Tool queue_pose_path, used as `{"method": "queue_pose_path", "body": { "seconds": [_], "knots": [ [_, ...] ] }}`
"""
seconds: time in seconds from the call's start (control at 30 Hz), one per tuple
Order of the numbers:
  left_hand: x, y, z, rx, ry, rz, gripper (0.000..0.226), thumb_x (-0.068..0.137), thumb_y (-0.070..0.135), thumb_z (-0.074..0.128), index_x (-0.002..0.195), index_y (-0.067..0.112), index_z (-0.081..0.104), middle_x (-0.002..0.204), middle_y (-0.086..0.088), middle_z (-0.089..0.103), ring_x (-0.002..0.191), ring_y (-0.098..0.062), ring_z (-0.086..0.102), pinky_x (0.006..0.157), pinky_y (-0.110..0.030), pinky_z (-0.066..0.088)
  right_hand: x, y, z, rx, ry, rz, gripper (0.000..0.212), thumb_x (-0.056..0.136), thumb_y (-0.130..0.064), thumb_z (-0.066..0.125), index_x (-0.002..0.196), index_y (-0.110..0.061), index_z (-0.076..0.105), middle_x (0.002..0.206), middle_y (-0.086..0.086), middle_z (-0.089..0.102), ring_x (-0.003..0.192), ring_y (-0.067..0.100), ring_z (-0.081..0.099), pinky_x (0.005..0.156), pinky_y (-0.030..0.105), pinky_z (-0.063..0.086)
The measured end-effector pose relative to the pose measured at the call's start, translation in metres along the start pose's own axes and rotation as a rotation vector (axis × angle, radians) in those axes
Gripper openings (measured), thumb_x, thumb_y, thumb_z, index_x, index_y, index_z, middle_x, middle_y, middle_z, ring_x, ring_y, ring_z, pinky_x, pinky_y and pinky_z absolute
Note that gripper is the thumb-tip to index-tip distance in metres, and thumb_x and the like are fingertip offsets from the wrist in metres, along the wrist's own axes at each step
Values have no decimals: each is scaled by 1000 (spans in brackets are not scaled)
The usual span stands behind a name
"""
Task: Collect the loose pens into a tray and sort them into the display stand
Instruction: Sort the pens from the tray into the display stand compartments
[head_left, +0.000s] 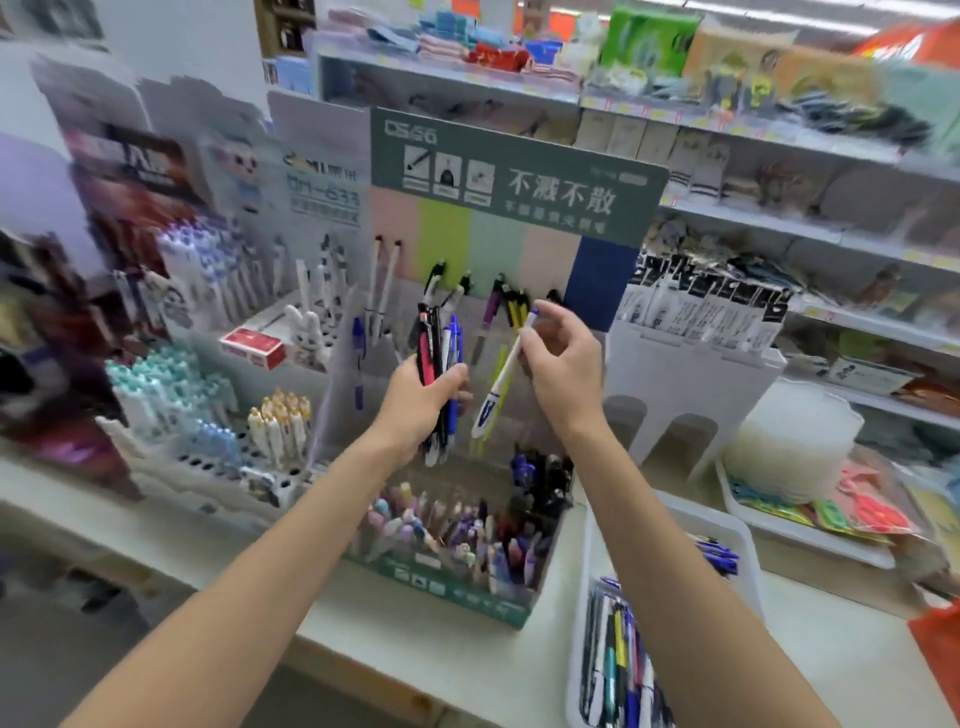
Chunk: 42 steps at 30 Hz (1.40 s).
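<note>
Head view: left hand (423, 387) grips a bundle of pens (439, 364); right hand (563, 358) pinches a white pen (506, 371) before the display stand (467, 597)

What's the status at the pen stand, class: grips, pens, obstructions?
Left grip holds pen bundle. Right grip pinches white-and-blue pen over display stand. More pens lie in tray. No obstruction seen.

Red box (252, 345), white rabbit figure (306, 325): counter's (395, 644) back left. Stack of clear plastic (789, 441), flat colourful packets (857, 512): right edge. Green pack (649, 36): top shelf (452, 73) behind.
</note>
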<state>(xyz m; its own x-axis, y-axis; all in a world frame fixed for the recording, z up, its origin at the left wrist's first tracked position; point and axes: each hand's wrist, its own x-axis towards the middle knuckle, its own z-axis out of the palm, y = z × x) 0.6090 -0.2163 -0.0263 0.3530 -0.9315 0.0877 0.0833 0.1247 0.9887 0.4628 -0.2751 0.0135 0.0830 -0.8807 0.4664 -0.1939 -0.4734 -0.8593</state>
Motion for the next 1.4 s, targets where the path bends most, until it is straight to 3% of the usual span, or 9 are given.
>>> {"method": "queue_pose_path", "body": {
  "seconds": [0.2,0.33,0.43,0.57,0.7,0.9,1.07,1.2,1.4],
  "knots": [
    [28,0,-88,87,82,-35,11,94,14,66,86,7,63,68,-3,63,53,-7,60,50,-17,48,27,-12,68,-74,156,-213,23,93,-9,61,115,-14,59,89,-2,67,82,15,65,78,32,55],
    [35,-2,-111,54,67,-64,7,93,14,66,89,10,64,73,1,68,57,-5,64,56,-18,50,26,-2,108,-263,55,-335,25,93,-5,63,117,-7,61,92,2,68,82,12,63,78,25,53],
    [37,-4,-117,38,18,-85,7,92,18,67,93,13,62,81,0,70,62,-5,67,56,-17,52,20,12,125,-400,-73,-366,24,92,-6,65,116,-6,61,92,7,71,81,16,67,74,32,57],
    [39,-6,-121,29,-19,-124,11,89,19,69,95,13,62,86,-2,72,68,-5,71,58,-17,53,11,25,135,-568,-280,-245,29,95,-13,63,124,-8,61,107,13,72,95,27,69,82,42,57],
    [46,-7,-123,-19,-15,-153,15,86,20,72,95,11,64,84,-3,74,70,-10,72,61,-19,54,6,22,136,-536,-221,-293,40,96,-7,58,137,-6,55,128,10,65,117,20,61,102,27,47],
    [54,-2,-106,-66,-84,-95,9,88,13,71,96,9,68,73,0,73,67,-12,71,60,-20,54,10,2,133,-178,-294,36,48,94,-22,65,140,-20,52,90,-8,69,81,0,64,76,14,50],
    [58,-3,-90,-47,-64,-96,10,93,17,67,101,11,69,84,-9,75,73,-20,72,61,-30,58,11,2,118,-102,-147,41,43,94,-16,65,135,-16,55,86,-2,71,83,9,67,80,23,53],
    [62,-5,-88,-72,-29,-110,11,97,12,60,105,5,65,88,-8,75,75,-15,73,63,-22,57,21,1,86,-45,88,20,37,94,-12,64,129,-16,55,88,-1,68,82,13,68,78,33,58],
    [55,-13,-103,-31,-40,-114,11,98,10,58,105,5,63,89,-8,73,71,-10,72,65,-21,58,23,8,52,-139,219,-100,37,95,-10,62,130,-16,54,86,-1,68,78,9,64,71,17,50]
  ]
}}
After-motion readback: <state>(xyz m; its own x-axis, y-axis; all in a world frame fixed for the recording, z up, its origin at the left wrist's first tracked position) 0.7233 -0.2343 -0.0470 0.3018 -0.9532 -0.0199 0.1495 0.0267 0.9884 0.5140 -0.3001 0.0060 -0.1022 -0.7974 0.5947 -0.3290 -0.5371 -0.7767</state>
